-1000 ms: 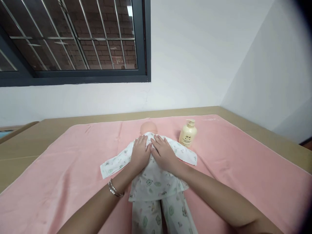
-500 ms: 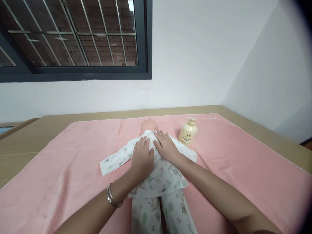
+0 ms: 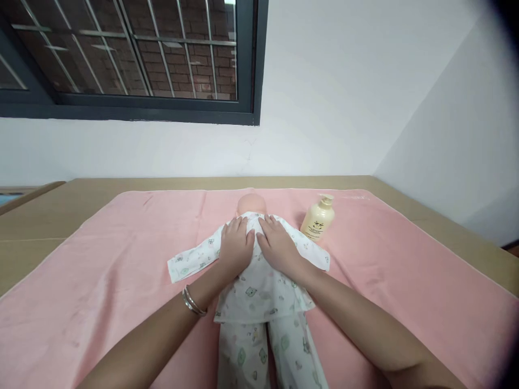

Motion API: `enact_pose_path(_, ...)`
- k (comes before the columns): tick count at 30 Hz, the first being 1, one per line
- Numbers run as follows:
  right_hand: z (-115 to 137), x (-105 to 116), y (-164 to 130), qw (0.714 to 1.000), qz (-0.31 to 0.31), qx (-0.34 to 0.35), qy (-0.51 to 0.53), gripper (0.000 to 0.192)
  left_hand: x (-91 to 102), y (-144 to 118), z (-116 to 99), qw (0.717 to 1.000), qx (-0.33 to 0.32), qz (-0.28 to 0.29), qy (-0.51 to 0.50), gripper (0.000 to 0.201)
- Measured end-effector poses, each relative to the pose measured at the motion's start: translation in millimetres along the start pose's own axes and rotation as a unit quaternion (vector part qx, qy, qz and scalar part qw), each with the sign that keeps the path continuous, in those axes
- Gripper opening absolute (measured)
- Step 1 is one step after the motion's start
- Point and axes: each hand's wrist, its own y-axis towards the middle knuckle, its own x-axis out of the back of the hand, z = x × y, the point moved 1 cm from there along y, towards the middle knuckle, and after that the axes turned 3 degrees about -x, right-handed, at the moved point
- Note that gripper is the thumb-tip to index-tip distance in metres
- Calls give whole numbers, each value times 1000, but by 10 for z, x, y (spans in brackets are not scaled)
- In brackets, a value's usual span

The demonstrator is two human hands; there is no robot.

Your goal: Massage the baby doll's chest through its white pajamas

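A doll [image 3: 251, 203] lies stretched out in the middle, its bald head away from me and no facial features showing. It wears a white printed top [image 3: 259, 297] and matching trousers [image 3: 245, 351]. My left hand [image 3: 237, 246] rests flat on the left side of its upper back, fingers extended. On the right side of the upper back lies my right hand [image 3: 279, 246], also flat with its fingers stretched out. The two thumbs are close together but apart. Bracelets [image 3: 192, 300] circle my left wrist.
A pale yellow pump bottle [image 3: 318, 218] stands just beyond the doll's right sleeve. Under everything spreads a pink cloth [image 3: 133, 302] on a tan surface [image 3: 36, 243]. Behind are a white wall [image 3: 324, 108] and a barred window with a dark frame [image 3: 162, 111].
My left hand has moved slightly up the doll's back, level with the right hand. The camera view has shifted a little; both hands stay on the top.
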Motion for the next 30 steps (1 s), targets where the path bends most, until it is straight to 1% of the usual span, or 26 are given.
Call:
enact_pose_path(4,-77,-57,71,1000,-14,-4,12,52,-14,-51,-16,1000,-10,-13,1,47)
enact_pose_path(8,-73,-89,27,1000,-19,-3,8,53,-22,-55,-1,999,-10,-27,-17,45)
enact_pose_path(13,-51,-78,1,1000,-20,2,-5,53,-20,-59,2,999,-14,-42,-18,43)
enact_pose_path(18,-5,-71,-36,999,-15,-4,-30,55,2,-49,-7,999,-13,-41,-16,41)
enact_pose_path(24,108,-81,-181,999,-11,0,-33,58,45,5,2,1000,-14,-21,-1,42)
enact_pose_path(27,91,-60,-167,1000,-14,0,-15,58,65,-53,-66,999,-20,-20,34,43)
enact_pose_path(30,9,-18,-62,1000,-18,-7,6,53,78,-238,-225,997,-30,-22,67,45)
